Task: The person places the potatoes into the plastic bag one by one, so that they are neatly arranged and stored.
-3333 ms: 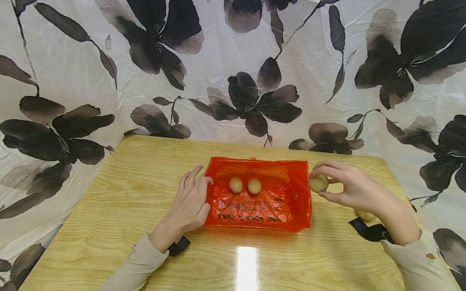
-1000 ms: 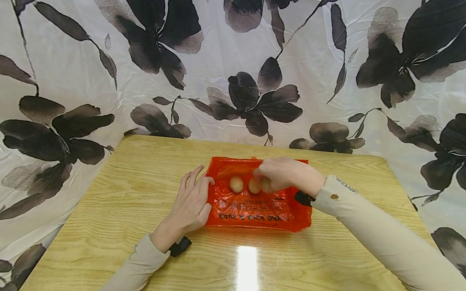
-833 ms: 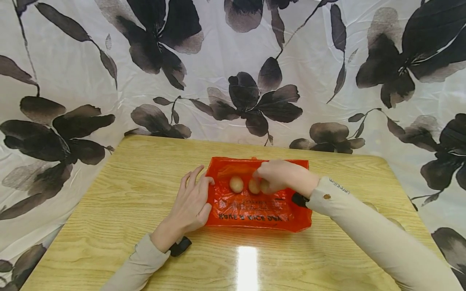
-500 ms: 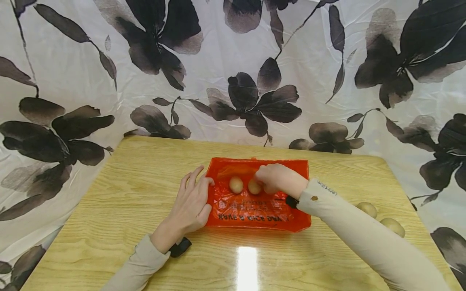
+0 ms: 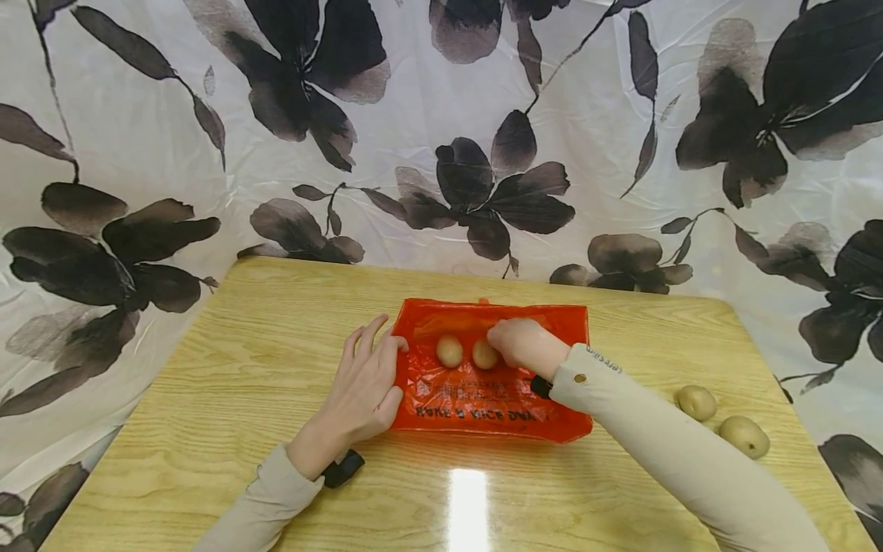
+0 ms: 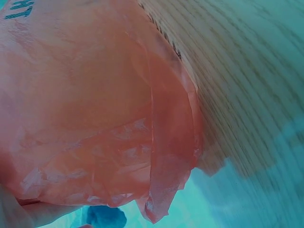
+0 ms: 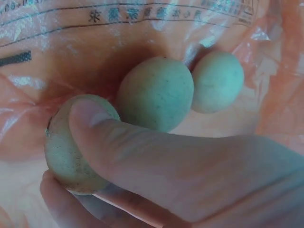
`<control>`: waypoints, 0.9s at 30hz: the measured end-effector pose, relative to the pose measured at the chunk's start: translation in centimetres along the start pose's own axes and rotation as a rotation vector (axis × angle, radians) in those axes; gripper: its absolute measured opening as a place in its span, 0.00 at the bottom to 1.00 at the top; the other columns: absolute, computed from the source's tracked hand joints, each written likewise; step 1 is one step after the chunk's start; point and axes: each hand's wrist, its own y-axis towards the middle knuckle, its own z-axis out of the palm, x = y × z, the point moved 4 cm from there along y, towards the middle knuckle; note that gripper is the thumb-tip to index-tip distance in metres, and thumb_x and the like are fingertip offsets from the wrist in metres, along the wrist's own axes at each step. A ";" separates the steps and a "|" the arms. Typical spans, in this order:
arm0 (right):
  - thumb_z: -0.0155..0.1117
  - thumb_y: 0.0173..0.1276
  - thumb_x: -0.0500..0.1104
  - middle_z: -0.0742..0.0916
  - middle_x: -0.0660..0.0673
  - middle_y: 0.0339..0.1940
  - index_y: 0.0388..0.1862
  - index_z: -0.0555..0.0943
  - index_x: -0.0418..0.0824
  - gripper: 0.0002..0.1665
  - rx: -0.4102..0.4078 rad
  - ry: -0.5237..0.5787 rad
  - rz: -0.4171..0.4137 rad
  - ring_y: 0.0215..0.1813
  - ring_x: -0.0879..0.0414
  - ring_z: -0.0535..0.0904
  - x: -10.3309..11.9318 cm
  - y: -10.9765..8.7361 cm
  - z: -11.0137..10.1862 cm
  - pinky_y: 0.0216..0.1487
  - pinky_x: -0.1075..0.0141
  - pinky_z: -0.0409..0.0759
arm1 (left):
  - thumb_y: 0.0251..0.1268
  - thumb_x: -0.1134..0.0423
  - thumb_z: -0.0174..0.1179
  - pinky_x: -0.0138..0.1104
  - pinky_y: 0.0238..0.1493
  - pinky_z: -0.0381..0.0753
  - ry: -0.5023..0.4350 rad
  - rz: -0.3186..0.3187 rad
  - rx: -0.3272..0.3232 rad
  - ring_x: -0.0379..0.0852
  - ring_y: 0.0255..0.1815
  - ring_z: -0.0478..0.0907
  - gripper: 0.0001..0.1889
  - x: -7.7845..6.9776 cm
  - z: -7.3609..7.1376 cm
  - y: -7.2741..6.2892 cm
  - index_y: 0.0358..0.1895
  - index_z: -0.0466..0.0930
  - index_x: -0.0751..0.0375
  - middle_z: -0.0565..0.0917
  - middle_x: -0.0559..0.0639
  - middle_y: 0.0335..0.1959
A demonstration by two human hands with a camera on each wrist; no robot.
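Observation:
A red plastic bag [image 5: 552, 406] with black lettering lies spread in a rectangle at the table's middle. Two round potatoes, one on the left [image 5: 450, 351] and one on the right [image 5: 484, 354], rest side by side on it. My left hand [image 5: 362, 383] holds the bag's left edge, with index finger and thumb at the red film and the other fingers stretched away. Over the bag, just right of the potatoes, my right hand [image 5: 526, 345] grips a third potato [image 7: 61, 156], thumb across its top in the right wrist view; the head view hides this potato behind the hand.
Two more potatoes, a smaller [image 5: 697, 402] and a larger one [image 5: 743, 437], lie on the wooden table [image 5: 276, 307] beyond the right forearm. A floral cloth [image 5: 386, 138] hangs behind the table's far edge.
My right hand has carried its potato leftward from beside the bag to over it, beside the two there. The sleeve has shifted, uncovering the two potatoes on the table. My left hand stays put.

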 end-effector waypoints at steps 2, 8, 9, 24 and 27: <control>0.62 0.55 0.25 0.77 0.45 0.24 0.23 0.70 0.42 0.15 0.024 0.001 0.005 0.26 0.54 0.66 -0.1 0.2 0.4 0.30 0.66 0.65 | 0.44 0.66 0.40 0.60 0.67 0.53 -0.001 -0.001 0.001 0.67 0.72 0.56 0.21 0.0 0.0 0.0 0.47 0.67 0.67 0.76 0.58 0.45; 0.59 0.59 0.25 0.79 0.42 0.27 0.24 0.70 0.41 0.14 0.072 0.052 0.012 0.27 0.53 0.65 -0.4 0.2 1.2 0.32 0.64 0.64 | 0.45 0.65 0.40 0.60 0.67 0.53 0.003 0.001 0.002 0.66 0.73 0.55 0.21 0.0 0.0 0.0 0.47 0.67 0.67 0.76 0.59 0.45; 0.59 0.59 0.25 0.78 0.42 0.27 0.24 0.70 0.41 0.14 0.074 0.059 0.015 0.26 0.53 0.65 -0.5 0.2 1.3 0.31 0.64 0.64 | 0.45 0.65 0.40 0.60 0.67 0.52 0.003 0.002 0.001 0.66 0.73 0.55 0.21 -0.1 0.0 0.0 0.47 0.67 0.66 0.76 0.59 0.45; 0.60 0.65 0.29 0.82 0.40 0.32 0.31 0.76 0.39 0.07 0.085 0.063 0.043 0.32 0.49 0.76 -1.0 0.2 1.4 0.38 0.59 0.74 | 0.46 0.65 0.40 0.61 0.67 0.52 0.005 0.000 -0.003 0.67 0.73 0.56 0.21 0.0 -0.1 -0.1 0.47 0.67 0.67 0.76 0.59 0.46; 0.60 0.64 0.28 0.81 0.41 0.30 0.29 0.75 0.39 0.08 0.066 0.060 0.040 0.32 0.49 0.76 -1.0 0.1 1.2 0.38 0.59 0.76 | 0.46 0.65 0.40 0.61 0.67 0.52 0.003 -0.004 0.000 0.66 0.73 0.55 0.21 0.1 -0.1 -0.1 0.47 0.67 0.67 0.76 0.59 0.47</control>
